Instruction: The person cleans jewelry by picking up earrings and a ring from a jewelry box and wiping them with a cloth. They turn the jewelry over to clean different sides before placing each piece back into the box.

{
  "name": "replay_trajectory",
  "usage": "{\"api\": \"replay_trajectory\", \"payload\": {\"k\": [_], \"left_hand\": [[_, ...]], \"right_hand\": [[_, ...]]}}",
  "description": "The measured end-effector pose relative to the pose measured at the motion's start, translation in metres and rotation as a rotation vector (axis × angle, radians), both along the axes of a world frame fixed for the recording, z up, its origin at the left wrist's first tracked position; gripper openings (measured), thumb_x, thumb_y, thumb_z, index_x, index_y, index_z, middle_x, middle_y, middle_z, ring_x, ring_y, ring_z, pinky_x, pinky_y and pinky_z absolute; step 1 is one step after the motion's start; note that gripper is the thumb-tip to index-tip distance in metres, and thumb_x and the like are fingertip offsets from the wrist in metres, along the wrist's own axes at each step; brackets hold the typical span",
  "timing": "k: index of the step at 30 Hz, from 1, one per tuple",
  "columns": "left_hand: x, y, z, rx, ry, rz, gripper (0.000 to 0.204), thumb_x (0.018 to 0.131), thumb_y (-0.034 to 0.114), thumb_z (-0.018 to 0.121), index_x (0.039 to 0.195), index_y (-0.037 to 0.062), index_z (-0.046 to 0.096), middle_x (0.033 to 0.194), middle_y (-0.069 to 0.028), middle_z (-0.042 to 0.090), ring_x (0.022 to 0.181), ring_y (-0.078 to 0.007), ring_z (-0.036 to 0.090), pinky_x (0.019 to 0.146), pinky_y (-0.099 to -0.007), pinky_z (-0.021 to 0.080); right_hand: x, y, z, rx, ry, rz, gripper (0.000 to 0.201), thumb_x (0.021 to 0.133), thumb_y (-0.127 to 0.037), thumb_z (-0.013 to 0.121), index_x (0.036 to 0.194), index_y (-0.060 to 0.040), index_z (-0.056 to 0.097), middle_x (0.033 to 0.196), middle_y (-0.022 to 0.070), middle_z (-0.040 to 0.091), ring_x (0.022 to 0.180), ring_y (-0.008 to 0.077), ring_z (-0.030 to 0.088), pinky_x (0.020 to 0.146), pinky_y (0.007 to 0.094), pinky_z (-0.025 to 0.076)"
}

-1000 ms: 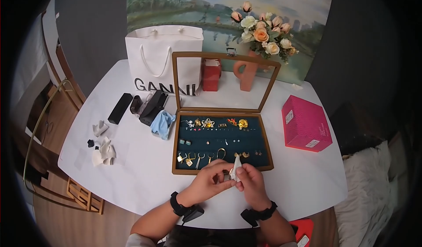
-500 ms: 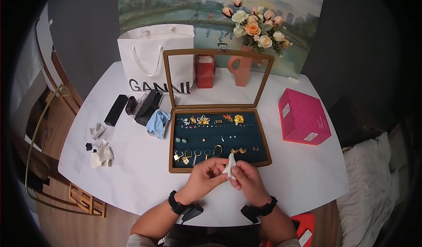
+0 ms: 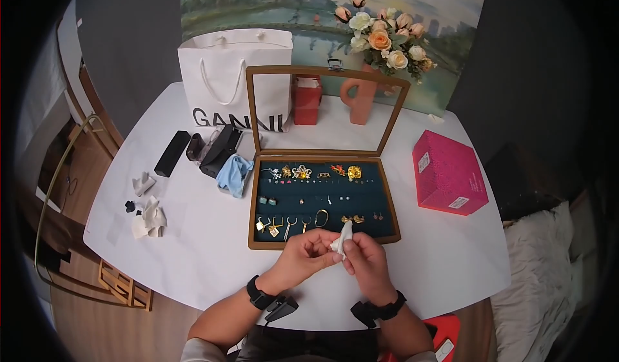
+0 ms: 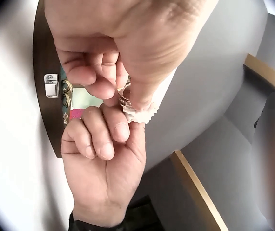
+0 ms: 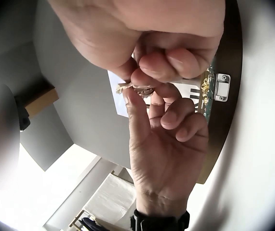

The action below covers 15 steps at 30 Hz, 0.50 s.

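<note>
Both hands meet over the front edge of a wooden jewelry case (image 3: 322, 243) with its glass lid raised. My left hand (image 3: 305, 254) pinches a small gold-coloured piece of jewelry (image 4: 125, 100) with a row of tiny stones, between thumb and fingers. A folded white cloth (image 3: 342, 241) is gripped by my right hand (image 3: 367, 262), its tip pointing up. In the left wrist view, the cloth's frayed edge lies against the piece under the left thumb. Fingers partly hide the piece. Rows of earrings (image 3: 290, 223) and brooches (image 3: 302, 172) fill the dark green lining.
Left of the case lie a light blue cloth (image 3: 235, 176), a black case (image 3: 221, 150), a black box (image 3: 172, 154) and crumpled white cloths (image 3: 151, 219). A paper bag (image 3: 225, 85) and flower vase (image 3: 364, 101) stand behind. At right sits a pink box (image 3: 449, 173).
The head view has shifted slightly. Both hands stay together at the case's front edge, holding the cloth and jewelry piece, with only small finger movements.
</note>
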State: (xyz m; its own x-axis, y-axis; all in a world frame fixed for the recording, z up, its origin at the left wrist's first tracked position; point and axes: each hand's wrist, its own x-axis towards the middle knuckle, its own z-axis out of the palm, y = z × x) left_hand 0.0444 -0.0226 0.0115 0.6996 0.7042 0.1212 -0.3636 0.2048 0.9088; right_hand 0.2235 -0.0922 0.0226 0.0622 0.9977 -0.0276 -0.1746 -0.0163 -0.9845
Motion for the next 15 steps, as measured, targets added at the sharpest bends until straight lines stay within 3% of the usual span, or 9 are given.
{"api": "replay_trajectory", "payload": {"k": [7, 13, 15], "left_hand": [[-0.001, 0.002, -0.003, 0.049, 0.049, 0.021, 0.035, 0.099, 0.0, 0.069, 0.132, -0.0022, 0.061, 0.112, -0.0043, 0.071, 0.094, -0.0047, 0.066, 0.083, -0.0209, 0.054], [-0.002, 0.002, 0.002, 0.006, 0.015, 0.017, 0.038, 0.099, 0.004, 0.072, 0.134, -0.0012, 0.061, 0.111, -0.0027, 0.07, 0.092, -0.0048, 0.063, 0.081, -0.0207, 0.051], [-0.003, 0.002, 0.005, -0.006, -0.004, 0.012, 0.038, 0.099, 0.007, 0.072, 0.134, -0.0007, 0.061, 0.11, -0.0021, 0.07, 0.089, -0.0043, 0.062, 0.078, -0.0205, 0.05]], "right_hand": [[-0.007, 0.001, -0.004, 0.063, 0.013, -0.152, 0.021, 0.108, -0.025, 0.061, 0.107, -0.0036, 0.058, 0.083, -0.0009, 0.062, 0.065, 0.0023, 0.051, 0.057, 0.0188, 0.04], [0.008, 0.0, 0.004, -0.047, 0.297, 0.2, 0.016, 0.108, -0.021, 0.059, 0.107, -0.0048, 0.057, 0.081, -0.0013, 0.059, 0.063, 0.0027, 0.047, 0.055, 0.0198, 0.036], [0.007, 0.0, 0.007, -0.053, 0.246, 0.212, 0.015, 0.108, -0.021, 0.058, 0.107, -0.0052, 0.057, 0.079, -0.0021, 0.057, 0.062, 0.0025, 0.046, 0.054, 0.02, 0.034]]}}
